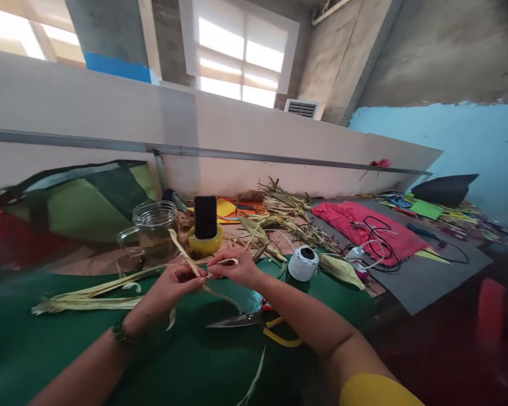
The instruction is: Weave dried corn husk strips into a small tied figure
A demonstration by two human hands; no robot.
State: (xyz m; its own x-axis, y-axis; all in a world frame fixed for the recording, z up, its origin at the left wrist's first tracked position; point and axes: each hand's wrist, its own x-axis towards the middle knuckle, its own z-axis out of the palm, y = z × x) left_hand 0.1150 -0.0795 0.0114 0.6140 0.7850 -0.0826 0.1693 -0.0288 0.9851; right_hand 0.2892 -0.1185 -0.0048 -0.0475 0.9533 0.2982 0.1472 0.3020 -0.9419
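My left hand point(178, 285) pinches a pale strip of dried corn husk point(182, 248), which rises past the fingers towards the glass mug. Close against it, my right hand point(237, 268) is also closed on the husk, its fingertips meeting the left ones. A loose end of strip trails down to the right below them. Under my right forearm lie scissors point(237, 321) with yellow handles, blades pointing left. Longer husk strips point(88, 296) lie on the green mat point(173, 366) to the left. A thin husk scrap point(254, 378) sits near the front.
Behind my hands stand a glass mug point(152, 225) and a phone point(205, 217) propped on a yellow roll point(205, 242). A white thread spool point(303, 264) is right of my right wrist. Dried husks point(279, 208), pink cloth point(368, 228) and cables lie farther back, before a white partition point(254, 129).
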